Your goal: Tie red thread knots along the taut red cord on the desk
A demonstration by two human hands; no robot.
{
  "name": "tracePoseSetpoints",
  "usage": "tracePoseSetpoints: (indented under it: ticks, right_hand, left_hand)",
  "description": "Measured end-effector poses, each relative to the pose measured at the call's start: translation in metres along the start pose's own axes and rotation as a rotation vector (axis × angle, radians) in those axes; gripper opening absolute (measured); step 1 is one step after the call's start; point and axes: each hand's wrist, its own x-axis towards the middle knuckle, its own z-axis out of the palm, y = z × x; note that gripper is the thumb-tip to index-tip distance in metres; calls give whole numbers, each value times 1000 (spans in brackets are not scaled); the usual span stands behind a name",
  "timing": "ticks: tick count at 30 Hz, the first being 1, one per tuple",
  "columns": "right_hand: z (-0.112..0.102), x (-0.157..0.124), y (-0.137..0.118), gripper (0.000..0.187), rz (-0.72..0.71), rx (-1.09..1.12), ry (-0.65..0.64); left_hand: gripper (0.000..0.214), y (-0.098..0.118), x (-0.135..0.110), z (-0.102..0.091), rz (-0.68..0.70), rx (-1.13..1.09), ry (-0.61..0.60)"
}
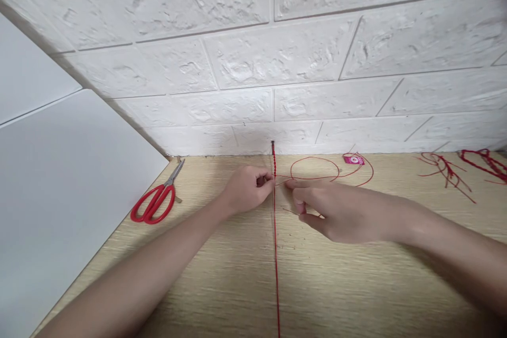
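Observation:
A taut red cord [276, 264] runs from a small dark fixing [272, 142] at the foot of the wall toward me. Its far part is a knotted braid [274, 162]. Just below that braid, my left hand [250, 187] pinches the cord and thin strands with thumb and forefinger. My right hand [336, 210] lies close on the right, forefinger stretched along a thin red thread [309, 177]. Its thumb and a bent finger close on a thread whose end [290, 212] sticks out to the left. Loops of loose thread curl beyond this hand.
Red-handled scissors [158, 200] lie at the left, beside a white panel [79, 179]. A small pink packet [354, 159] rests near the wall. Bundled red threads [447, 169] and a red braided cord [485, 163] are at the far right. White brick-pattern wall [237, 63] bounds the back.

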Motion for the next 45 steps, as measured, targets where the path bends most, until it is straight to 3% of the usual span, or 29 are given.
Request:
tracePoseSetpoints:
  ticks: [3,11,16,24,41,45]
  right_hand:
    - [5,6,-1,14,-2,-19,-68]
    - [18,17,-8,20,2,-141,24]
    - [21,16,-7,19,-3,-173,14]
    - [23,16,-7,18,-30,-94,35]
    - [51,21,-1,15,51,-8,327]
    - [54,23,1,16,60,19,378]
  left_hand:
    - [35,2,1,0,-3,54,8]
    - [27,2,2,4,-179,210,150]
    - [29,3,2,3,-238,220,154]
    - [35,2,2,4,-184,264,116]
    - [48,0,1,-1,-56,13,68]
    - [44,1,1,-3,-36,-58,3]
